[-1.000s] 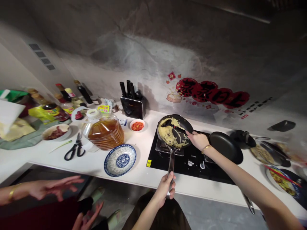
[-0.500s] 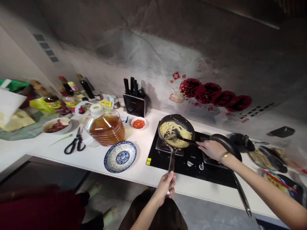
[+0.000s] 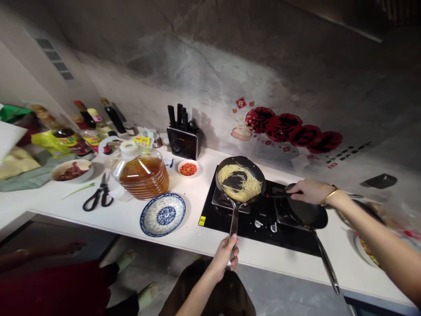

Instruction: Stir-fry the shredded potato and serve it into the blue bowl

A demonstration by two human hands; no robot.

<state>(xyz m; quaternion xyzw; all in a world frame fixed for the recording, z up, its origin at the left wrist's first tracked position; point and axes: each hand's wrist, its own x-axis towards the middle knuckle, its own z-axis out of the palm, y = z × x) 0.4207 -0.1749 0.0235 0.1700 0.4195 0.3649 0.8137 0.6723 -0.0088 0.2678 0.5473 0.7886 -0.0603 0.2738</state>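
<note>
A black frying pan with pale shredded potato stands on the left burner of the black hob. My left hand is closed round the pan's long metal handle at the counter's front edge. My right hand grips a black spatula, which it holds level over the gap between this pan and a second, empty black pan on the right burner. The spatula's blade is outside the potato pan.
A blue-and-white plate, a big oil jug, scissors, a small dish of red chilli, a knife block and sauce bottles fill the white counter's left. Another person in dark red stands at lower left.
My right hand has pulled the spatula out of the potato pan and moved right, over the second pan. The other person's hands have dropped from view. My left hand stays on the handle.
</note>
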